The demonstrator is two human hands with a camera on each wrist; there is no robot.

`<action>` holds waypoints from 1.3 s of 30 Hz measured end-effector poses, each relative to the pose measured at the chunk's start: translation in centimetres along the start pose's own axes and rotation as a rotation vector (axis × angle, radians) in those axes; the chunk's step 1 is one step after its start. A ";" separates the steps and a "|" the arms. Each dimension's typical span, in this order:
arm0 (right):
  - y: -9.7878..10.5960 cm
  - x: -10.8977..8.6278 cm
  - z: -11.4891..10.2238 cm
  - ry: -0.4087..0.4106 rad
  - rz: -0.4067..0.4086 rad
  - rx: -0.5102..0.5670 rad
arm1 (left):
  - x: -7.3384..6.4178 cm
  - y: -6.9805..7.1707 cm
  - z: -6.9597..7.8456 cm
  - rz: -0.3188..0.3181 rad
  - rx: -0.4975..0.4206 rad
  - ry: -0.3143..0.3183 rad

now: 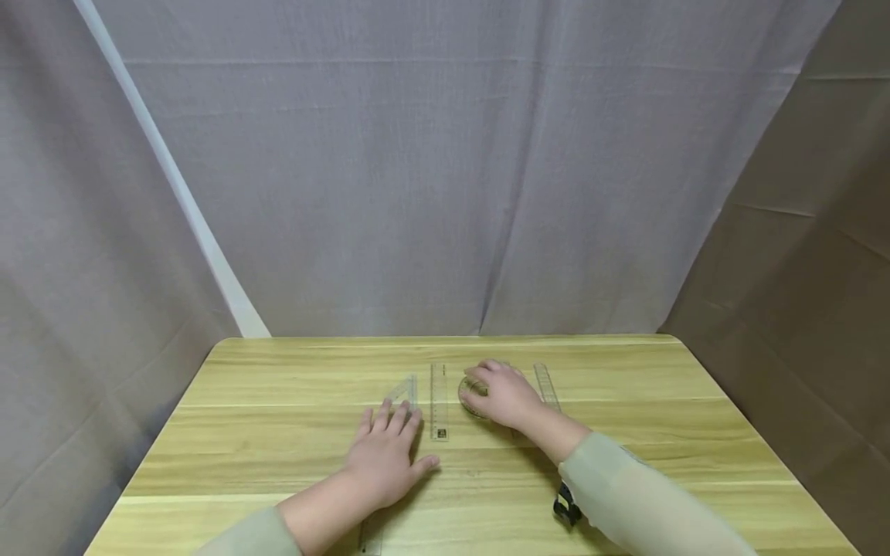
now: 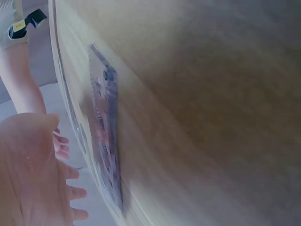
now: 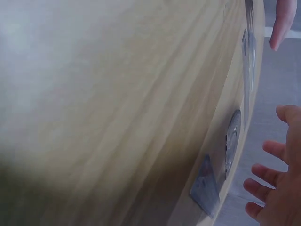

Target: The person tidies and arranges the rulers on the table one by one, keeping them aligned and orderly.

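Note:
My left hand (image 1: 385,463) is over the table with its fingers spread, the fingertips at a clear set square (image 1: 410,390). In the left wrist view a clear flat measuring piece (image 2: 103,127) lies on the wood beside that hand. My right hand (image 1: 504,394) hovers over a round-edged clear protractor (image 1: 467,398), covering part of it. Seen from the right wrist, the right fingers (image 3: 265,174) are loosely extended, with a gap between them and the protractor (image 3: 233,141). Between the two hands lies a clear straight ruler (image 1: 439,401).
Right of the right hand lies another clear ruler (image 1: 547,386), partly behind the forearm. A clear strip (image 1: 371,537) shows beneath the left forearm. A black device (image 1: 566,506) sits at the right wrist. Grey curtains (image 1: 417,193) surround the wooden table (image 1: 626,463).

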State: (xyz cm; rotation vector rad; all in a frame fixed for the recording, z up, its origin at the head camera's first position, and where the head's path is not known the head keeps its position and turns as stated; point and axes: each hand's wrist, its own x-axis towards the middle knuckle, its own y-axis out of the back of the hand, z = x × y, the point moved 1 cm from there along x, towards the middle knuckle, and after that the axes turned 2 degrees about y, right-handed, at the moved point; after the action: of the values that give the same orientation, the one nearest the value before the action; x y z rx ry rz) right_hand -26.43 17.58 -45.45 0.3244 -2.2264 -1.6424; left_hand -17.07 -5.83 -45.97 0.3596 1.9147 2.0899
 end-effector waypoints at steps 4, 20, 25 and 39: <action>-0.2 0.6 -0.3 -0.024 -0.017 -0.001 | 0.2 0.1 0.4 -0.005 0.003 0.001; -1.4 2.9 -1.0 -0.094 -0.029 -0.032 | 1.1 -0.2 1.0 -0.045 0.051 0.020; -2.0 3.6 -1.2 -0.116 -0.043 -0.071 | 1.3 -0.3 1.0 -0.044 0.070 0.026; -2.9 4.7 -1.3 -0.108 -0.080 -0.083 | 1.4 -0.6 1.5 -0.088 0.108 0.025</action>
State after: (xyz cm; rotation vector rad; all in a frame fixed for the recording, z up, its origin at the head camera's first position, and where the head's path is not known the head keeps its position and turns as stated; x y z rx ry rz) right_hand -30.28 13.79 -47.18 0.3132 -2.2415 -1.8290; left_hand -17.80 -3.91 -46.43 0.2683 2.0247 1.9495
